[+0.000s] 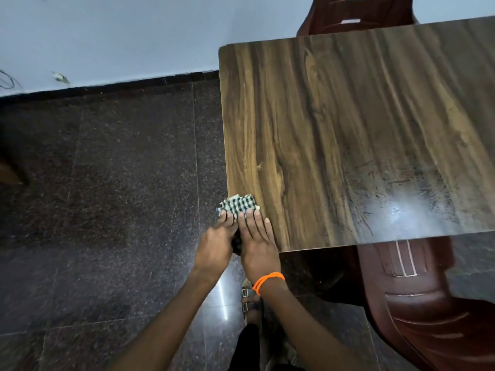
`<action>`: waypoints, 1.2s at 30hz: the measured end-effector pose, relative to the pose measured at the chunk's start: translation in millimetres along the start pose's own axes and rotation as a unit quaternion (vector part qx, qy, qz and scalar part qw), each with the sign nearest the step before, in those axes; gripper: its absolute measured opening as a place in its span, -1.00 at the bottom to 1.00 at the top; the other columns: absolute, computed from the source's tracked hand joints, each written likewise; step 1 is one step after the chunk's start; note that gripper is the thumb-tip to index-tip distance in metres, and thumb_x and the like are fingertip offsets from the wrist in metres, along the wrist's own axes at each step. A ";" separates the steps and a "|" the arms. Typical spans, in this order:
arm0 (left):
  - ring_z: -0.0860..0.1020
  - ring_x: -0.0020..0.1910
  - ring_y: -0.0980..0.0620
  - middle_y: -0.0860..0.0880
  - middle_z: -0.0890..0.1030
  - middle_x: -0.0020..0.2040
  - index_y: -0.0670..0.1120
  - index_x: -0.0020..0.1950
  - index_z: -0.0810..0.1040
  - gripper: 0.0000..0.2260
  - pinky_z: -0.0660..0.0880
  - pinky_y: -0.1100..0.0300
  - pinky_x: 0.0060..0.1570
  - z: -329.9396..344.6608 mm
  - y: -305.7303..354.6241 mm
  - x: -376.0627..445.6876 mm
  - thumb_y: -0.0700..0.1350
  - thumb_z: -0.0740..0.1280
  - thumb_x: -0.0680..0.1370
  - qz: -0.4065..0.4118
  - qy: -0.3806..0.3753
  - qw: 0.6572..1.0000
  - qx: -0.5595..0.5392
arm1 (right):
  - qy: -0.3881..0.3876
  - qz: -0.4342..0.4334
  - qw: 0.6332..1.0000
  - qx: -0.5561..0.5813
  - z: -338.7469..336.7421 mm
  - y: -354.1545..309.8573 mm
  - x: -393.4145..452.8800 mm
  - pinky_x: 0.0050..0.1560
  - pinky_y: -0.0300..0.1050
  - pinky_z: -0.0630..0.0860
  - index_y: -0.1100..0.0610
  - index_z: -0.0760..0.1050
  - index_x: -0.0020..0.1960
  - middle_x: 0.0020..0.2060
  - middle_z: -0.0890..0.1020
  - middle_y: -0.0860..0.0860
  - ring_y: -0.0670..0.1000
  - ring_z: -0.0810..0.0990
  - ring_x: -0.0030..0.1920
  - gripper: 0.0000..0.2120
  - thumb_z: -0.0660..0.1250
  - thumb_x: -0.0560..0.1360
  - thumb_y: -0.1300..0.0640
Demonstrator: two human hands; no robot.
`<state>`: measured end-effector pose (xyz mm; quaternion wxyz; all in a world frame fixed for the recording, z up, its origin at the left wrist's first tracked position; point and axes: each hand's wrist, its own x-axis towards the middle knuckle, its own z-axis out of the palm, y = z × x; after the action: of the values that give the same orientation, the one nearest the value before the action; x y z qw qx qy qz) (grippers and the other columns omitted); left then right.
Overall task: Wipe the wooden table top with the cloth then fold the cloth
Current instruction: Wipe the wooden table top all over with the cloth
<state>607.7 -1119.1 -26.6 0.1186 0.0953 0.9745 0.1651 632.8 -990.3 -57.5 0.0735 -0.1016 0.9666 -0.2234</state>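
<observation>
A small black-and-white checked cloth (237, 206), folded into a compact pad, lies at the near left edge of the wooden table top (348, 135) and overhangs it slightly. My right hand (257, 236), with an orange band on the wrist, lies flat with straight fingers pressing on the cloth. My left hand (217, 242) is beside it at the table's edge, its fingers laid on the cloth's left part. The cloth's near part is hidden under both hands.
A dark red plastic chair (417, 303) stands at the near right, and another chair (359, 14) behind the table's far edge. Dark speckled floor tiles (107, 196) spread to the left up to a pale wall. My sandalled foot (250, 303) shows below.
</observation>
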 end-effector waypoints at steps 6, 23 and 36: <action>0.24 0.53 0.00 -0.01 0.48 0.42 -0.04 0.44 0.44 -0.52 0.46 0.13 0.33 21.6 32.9 -40.6 -0.30 0.31 0.53 -0.017 -0.012 1.000 -0.007 | -0.006 -0.032 0.999 -0.022 -9.3 24.1 -47.9 0.52 0.07 0.03 0.11 0.16 0.57 0.56 0.16 0.02 0.04 0.09 0.57 -0.37 0.12 0.49 0.20; 0.60 0.10 -0.22 -0.19 0.47 0.37 -0.10 0.31 0.49 -0.73 0.53 -0.05 0.04 43.3 190.3 30.3 -0.18 0.15 0.64 -0.018 -0.094 0.993 0.064 | -0.012 0.068 0.995 -0.071 -76.8 165.9 -69.5 0.57 0.04 -0.10 0.05 0.09 0.58 0.56 0.17 -0.02 -0.04 0.01 0.58 -0.36 0.19 0.55 0.26; 0.50 0.26 -0.24 -0.24 0.34 0.45 -0.17 0.38 0.43 -0.67 0.46 0.00 0.21 45.7 230.3 93.1 -0.23 0.21 0.60 0.142 -0.171 0.974 0.037 | 0.100 0.230 0.968 0.004 -117.2 202.0 -63.1 0.53 0.07 0.10 0.08 0.48 0.38 0.37 0.52 0.04 0.09 0.29 0.50 -0.60 0.27 0.55 0.19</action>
<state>564.6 -870.9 -7.8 0.2554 0.2635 0.9218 0.1249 638.9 -749.4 -37.4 0.0260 0.1464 0.9655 -0.2138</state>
